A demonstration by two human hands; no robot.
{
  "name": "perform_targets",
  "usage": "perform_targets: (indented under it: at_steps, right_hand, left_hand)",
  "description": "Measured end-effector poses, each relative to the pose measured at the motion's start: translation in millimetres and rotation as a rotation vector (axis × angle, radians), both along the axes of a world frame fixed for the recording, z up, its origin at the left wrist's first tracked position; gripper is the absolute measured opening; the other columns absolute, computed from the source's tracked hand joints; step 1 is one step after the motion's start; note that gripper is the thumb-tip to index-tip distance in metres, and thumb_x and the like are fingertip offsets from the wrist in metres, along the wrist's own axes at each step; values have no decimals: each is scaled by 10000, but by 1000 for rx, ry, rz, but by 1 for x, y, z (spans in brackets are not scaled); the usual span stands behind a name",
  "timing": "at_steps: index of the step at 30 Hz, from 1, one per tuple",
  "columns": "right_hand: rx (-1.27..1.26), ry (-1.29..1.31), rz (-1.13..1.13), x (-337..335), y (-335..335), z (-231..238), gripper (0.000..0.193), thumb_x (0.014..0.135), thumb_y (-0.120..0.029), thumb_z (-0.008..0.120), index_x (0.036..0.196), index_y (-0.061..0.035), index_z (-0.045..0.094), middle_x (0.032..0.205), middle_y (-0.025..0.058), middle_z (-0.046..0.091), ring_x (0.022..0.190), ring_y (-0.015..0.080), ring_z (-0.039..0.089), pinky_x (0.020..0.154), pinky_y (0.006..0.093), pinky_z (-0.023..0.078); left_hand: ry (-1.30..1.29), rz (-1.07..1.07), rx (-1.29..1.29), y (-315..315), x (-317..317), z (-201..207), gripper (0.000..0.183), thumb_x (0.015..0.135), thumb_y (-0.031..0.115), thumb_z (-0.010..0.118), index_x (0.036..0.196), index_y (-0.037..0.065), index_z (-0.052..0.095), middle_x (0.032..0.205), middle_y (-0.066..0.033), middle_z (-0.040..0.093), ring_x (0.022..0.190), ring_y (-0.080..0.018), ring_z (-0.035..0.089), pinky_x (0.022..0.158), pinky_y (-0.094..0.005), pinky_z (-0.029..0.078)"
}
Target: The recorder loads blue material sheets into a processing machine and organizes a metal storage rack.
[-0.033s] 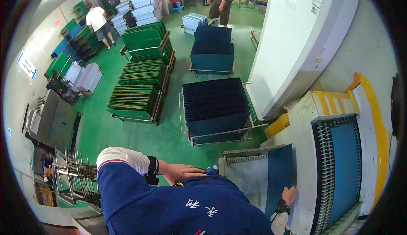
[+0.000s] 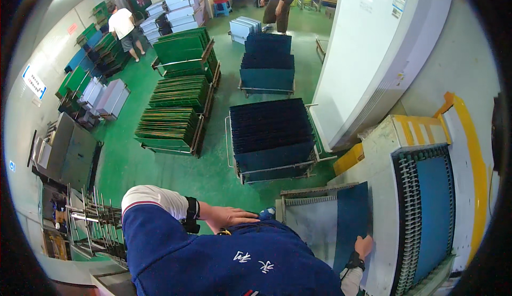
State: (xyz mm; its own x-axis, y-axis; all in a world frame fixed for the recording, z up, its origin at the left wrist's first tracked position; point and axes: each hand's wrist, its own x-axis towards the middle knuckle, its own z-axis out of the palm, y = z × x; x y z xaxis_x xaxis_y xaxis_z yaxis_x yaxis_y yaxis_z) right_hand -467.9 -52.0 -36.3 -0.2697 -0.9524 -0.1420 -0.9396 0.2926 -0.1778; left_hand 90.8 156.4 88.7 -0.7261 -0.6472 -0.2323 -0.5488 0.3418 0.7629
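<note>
My left hand (image 2: 232, 217) lies flat against the front of my dark blue shirt at the waist, its fingers stretched out and holding nothing. At the lower right, my right hand (image 2: 364, 247) is closed at the right edge of a dark blue board (image 2: 352, 218). That board stands at a slant over a pale, toothed-edge tray (image 2: 312, 224). The fingertips of my right hand are partly hidden. Beside it runs a conveyor (image 2: 408, 210) with rows of metal rollers, and a blue panel (image 2: 433, 210) lies on it.
A rack of dark boards (image 2: 272, 136) stands ahead, with racks of green boards (image 2: 168, 128) left of it. A tall white cabinet (image 2: 362, 45) is at the right. Thin metal rods (image 2: 98, 221) stick up at the left. Two people (image 2: 122, 26) (image 2: 277, 2) are at the back.
</note>
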Motion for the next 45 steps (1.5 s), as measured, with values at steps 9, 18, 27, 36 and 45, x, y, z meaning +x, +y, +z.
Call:
perform_targets:
  at_steps: [9, 18, 27, 36, 45]
  right_hand:
    - [-44, 36, -33, 11, 2, 10, 390, 757, -166, 739, 1073, 42, 643, 1072, 230, 653, 1027, 387, 617, 867, 461, 494]
    - [-164, -3, 59, -7, 5, -7, 393, 752, -204, 738, 1024, 66, 649, 1033, 267, 652, 1021, 412, 615, 851, 470, 497]
    - [-110, -24, 43, 11, -1, 5, 389, 716, -150, 718, 1036, 59, 645, 1023, 274, 655, 987, 429, 622, 834, 482, 501]
    - [-41, 75, -1, 16, 5, 18, 357, 766, -218, 729, 997, 40, 641, 1072, 239, 647, 1041, 392, 603, 868, 478, 473]
    - [-35, 64, -36, 6, 4, 8, 411, 727, -173, 753, 1080, 17, 660, 1054, 232, 667, 1001, 389, 633, 861, 446, 503]
  left_hand:
    - [-12, -24, -29, -1, 2, 4, 1246, 565, 257, 816, 1540, 132, 51, 1532, -222, 202, 1387, -421, 275, 1132, -476, 286]
    - [-32, -16, -1, -2, -1, 6, 1347, 444, 157, 864, 1533, 128, 72, 1551, -201, 171, 1378, -420, 290, 1141, -479, 281]
    - [56, 15, 32, 6, 1, 3, 1278, 479, 169, 802, 1533, 106, 83, 1556, -216, 166, 1404, -406, 260, 1152, -475, 256]
    - [113, -17, -59, 1, 5, -3, 1094, 714, 447, 689, 1538, 92, 63, 1546, -258, 159, 1382, -441, 284, 1095, -512, 302]
    - [7, -14, 29, -1, 0, -1, 1174, 613, 118, 776, 1541, 143, 56, 1576, -180, 121, 1393, -411, 267, 1130, -508, 276]
